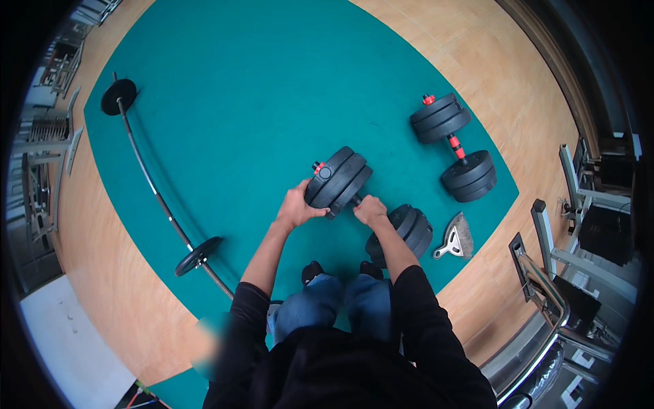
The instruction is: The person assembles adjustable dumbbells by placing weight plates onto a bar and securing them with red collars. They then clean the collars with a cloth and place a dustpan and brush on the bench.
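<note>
In front of my feet a dumbbell lies slantwise, with thick black plates at its far left end and more black plates at its near right end. A red collar nut shows on its far end. My left hand grips the rim of the far plates from the left, fingers partly hidden behind them. Closed round the handle between the two stacks is my right hand, its forearm covering part of the near plates.
A second dumbbell with a red-and-black handle lies to the right. Near it is a small brush with a pale handle. A long barbell stretches along the left of the green mat. Metal gym frames stand along the right.
</note>
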### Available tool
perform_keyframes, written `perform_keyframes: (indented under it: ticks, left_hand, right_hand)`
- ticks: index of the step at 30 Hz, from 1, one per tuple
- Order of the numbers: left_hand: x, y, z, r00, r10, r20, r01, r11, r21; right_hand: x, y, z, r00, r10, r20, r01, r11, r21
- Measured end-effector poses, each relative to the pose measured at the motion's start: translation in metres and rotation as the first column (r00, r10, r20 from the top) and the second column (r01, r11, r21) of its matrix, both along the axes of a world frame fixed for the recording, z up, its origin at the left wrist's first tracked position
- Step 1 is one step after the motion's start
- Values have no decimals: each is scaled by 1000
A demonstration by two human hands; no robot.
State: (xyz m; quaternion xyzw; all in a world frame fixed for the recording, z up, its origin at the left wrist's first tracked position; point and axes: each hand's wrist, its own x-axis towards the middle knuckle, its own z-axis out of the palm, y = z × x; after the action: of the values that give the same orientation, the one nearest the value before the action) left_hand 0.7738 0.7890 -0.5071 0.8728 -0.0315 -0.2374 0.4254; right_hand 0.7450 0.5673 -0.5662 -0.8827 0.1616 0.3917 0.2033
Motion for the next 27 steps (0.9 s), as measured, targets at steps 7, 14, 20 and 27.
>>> perform_keyframes:
  ticks: [7, 14, 20, 27]
  left_hand:
    - [-16, -20, -21, 999, -25, 44, 21, 996, 91]
    - [-30, -25, -23, 997, -22, -70, 30, 993, 113]
    - [-26, -43, -4, 994, -66, -88, 85, 969, 233]
    - [-16, -78, -6, 998, -53, 35, 36, 928, 372]
  right_hand:
    - [-16, -20, -34, 999, -20, -34, 19, 1000, -17]
    - [-31, -31, -37, 998, 54, -33, -52, 997, 58]
    - [-51, -57, 18, 937, 134, 322, -110, 990, -93]
    - [-90, -91, 60, 726, -648, 231, 688, 676, -263]
